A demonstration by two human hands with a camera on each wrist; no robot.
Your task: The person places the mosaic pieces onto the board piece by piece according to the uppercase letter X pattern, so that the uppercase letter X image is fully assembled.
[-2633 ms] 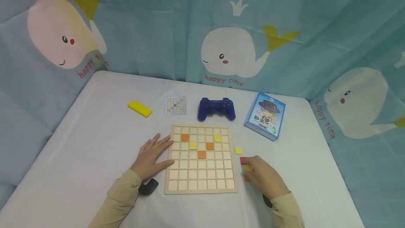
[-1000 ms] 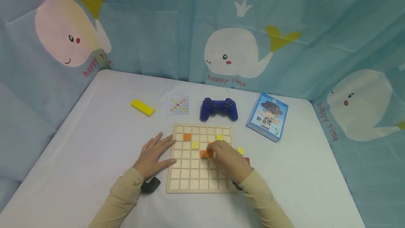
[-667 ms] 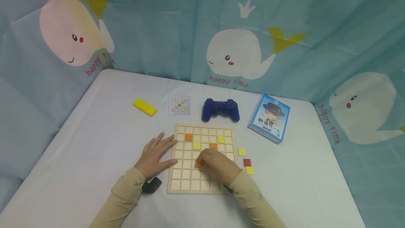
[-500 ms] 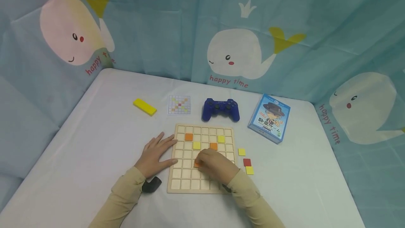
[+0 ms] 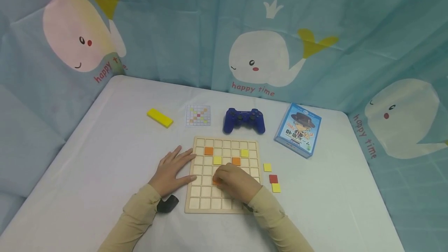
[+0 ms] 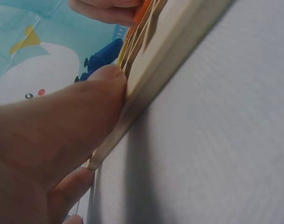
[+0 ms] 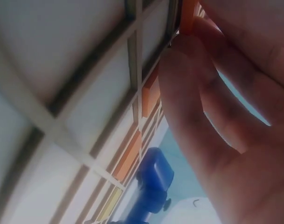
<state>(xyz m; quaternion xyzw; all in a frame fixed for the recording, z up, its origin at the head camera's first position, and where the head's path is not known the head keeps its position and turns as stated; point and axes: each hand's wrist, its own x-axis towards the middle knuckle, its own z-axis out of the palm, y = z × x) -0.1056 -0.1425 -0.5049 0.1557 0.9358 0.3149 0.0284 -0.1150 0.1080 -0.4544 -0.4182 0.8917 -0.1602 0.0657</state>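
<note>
A wooden grid board [image 5: 196, 205] lies on the table, with orange tiles [image 5: 209, 151] and yellow tiles [image 5: 217, 160] in some of its cells. My left hand [image 5: 171, 172] is spread at the board's left edge, its thumb and fingertips touching the frame. Over the middle of the board, my right hand [image 5: 238, 182] pinches an orange tile [image 7: 188, 16] between thumb and fingers, close over a cell. Part of that tile is hidden by the fingers. In the right wrist view, other orange tiles [image 7: 128, 156] sit in cells beyond the fingertips.
Right of the board lie two loose yellow tiles [image 5: 267, 167] and a red tile [image 5: 273, 179]. Behind it are a yellow block [image 5: 160, 118], a small card with a coloured grid [image 5: 198, 116], a blue game controller [image 5: 244, 120] and a blue box [image 5: 298, 130].
The right hand has come from the loose tiles at the right onto the board with an orange tile, then shifted slightly left over the middle. The left hand keeps its place at the board's edge.
</note>
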